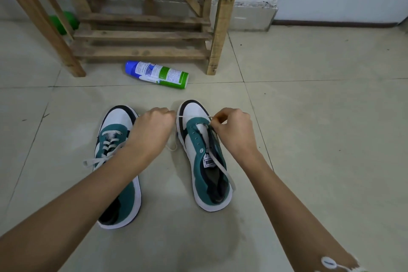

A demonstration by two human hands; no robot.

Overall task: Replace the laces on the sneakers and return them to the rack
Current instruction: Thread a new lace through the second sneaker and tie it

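The right sneaker stood on the floor tiles beside the left sneaker, near the wooden rack. The left hand and right hand, fingers curled, each pinched the white lace, taut across its toe.

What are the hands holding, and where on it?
One white lace: left hand grips it beside the toe of the sneaker, right hand pinches it at the front eyelets.

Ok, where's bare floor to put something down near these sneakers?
Bare tile lies right of the right sneaker and left of the left sneaker. A strip runs between the spray can and the sneaker toes. It is crowded between the two sneakers, where the left hand and right hand pinch the lace.
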